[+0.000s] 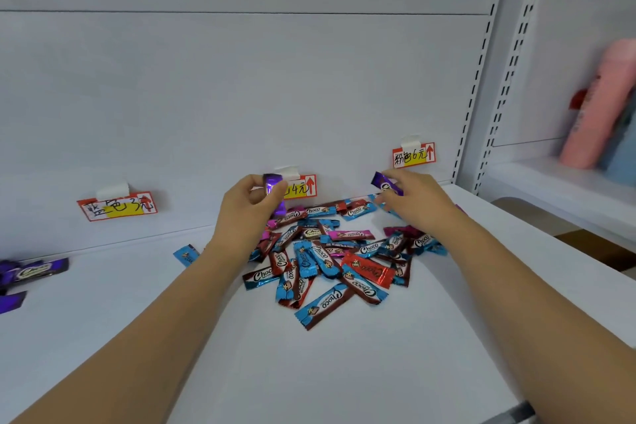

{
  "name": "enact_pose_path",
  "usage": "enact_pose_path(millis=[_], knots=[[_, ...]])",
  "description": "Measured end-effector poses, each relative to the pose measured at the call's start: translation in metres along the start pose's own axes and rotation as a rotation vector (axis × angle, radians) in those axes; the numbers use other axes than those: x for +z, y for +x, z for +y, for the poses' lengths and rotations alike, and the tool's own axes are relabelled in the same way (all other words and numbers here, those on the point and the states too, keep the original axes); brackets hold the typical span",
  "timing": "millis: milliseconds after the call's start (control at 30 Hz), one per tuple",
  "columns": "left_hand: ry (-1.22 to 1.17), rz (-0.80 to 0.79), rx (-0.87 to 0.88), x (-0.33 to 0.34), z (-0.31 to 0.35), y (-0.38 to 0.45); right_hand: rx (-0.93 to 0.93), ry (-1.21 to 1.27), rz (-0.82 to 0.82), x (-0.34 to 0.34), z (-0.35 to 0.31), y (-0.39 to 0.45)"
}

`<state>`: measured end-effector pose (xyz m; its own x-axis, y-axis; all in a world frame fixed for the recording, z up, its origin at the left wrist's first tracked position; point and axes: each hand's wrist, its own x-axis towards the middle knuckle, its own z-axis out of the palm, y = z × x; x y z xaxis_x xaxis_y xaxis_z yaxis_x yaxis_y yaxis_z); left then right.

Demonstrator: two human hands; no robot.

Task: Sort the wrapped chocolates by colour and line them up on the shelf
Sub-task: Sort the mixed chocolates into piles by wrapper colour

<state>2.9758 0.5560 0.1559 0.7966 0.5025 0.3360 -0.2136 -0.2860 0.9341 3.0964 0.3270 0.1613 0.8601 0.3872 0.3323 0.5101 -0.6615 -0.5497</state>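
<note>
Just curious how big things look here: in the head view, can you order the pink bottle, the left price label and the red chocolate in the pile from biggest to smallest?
1. Pink bottle, though blurred at the frame edge.
2. Left price label.
3. Red chocolate, which looks nearly as large as the label; it lies nearer the camera, so that order is unsure.

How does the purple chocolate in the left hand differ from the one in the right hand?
The left hand's purple chocolate stands nearly upright; the right hand's purple chocolate lies slanted. The left one partly covers the middle price label; the right one sits below the right price label. Both are pinched above the pile.
</note>
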Motion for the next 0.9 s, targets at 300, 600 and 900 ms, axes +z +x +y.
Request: enact_pose_path(millis=[300, 600, 900], knots=[[0.729, -0.401, 0.185, 0.014, -0.02, 0.001, -0.176, -0.165, -0.369, 0.038, -0.023, 0.005], [0.823, -0.549, 0.189, 0.016, -0.017, -0.004, 0.077, 0.125, 0.056, -0.013, 0.011, 0.005], [0.82, -0.415, 0.368, 0.021, -0.006, -0.013, 0.43, -0.303, 0.03, -0.052, 0.067, -0.019]])
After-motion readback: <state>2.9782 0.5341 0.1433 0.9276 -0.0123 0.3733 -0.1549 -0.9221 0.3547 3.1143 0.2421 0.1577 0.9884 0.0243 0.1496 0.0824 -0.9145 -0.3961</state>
